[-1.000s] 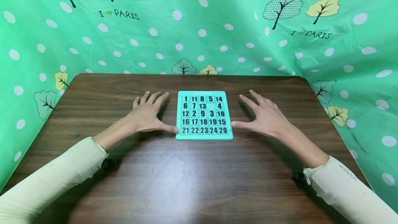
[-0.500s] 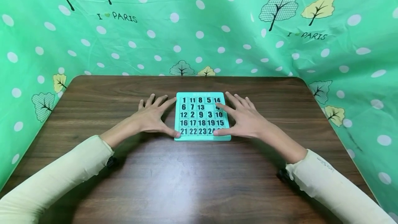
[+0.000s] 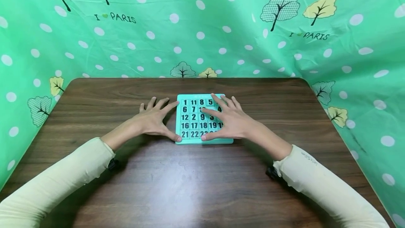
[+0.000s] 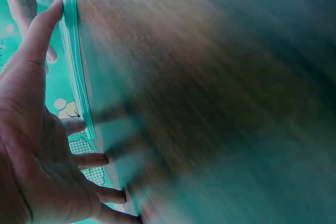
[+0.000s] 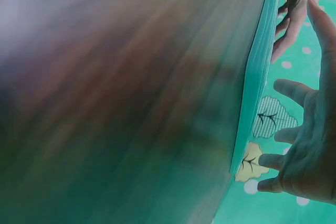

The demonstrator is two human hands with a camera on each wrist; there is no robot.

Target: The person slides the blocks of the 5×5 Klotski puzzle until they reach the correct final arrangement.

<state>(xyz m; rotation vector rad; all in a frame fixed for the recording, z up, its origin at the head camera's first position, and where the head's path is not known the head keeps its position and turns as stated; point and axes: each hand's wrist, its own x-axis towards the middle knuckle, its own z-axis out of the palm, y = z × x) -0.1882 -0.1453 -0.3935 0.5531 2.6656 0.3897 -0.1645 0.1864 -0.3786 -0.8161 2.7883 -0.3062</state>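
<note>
A turquoise number slide puzzle [image 3: 194, 121] with black-numbered tiles lies flat on the wooden table in the head view. My left hand [image 3: 151, 120] spreads along its left side, thumb at the lower left corner and index fingertip near the upper left edge. In the left wrist view, that thumb meets the side of the puzzle [image 4: 77, 61]. My right hand [image 3: 235, 121] reaches over the right half with fingers spread, hiding several tiles. The right wrist view has its fingers [image 5: 289, 135] raised above the puzzle's level, holding nothing.
The dark brown table [image 3: 177, 182] extends around the puzzle on all sides. A green cloth [image 3: 190, 17] with white dots and printed trees hangs behind the table and along both sides.
My right hand has moved left from beside the puzzle to above its right half. My left hand's index finger has come in to the puzzle's left edge.
</note>
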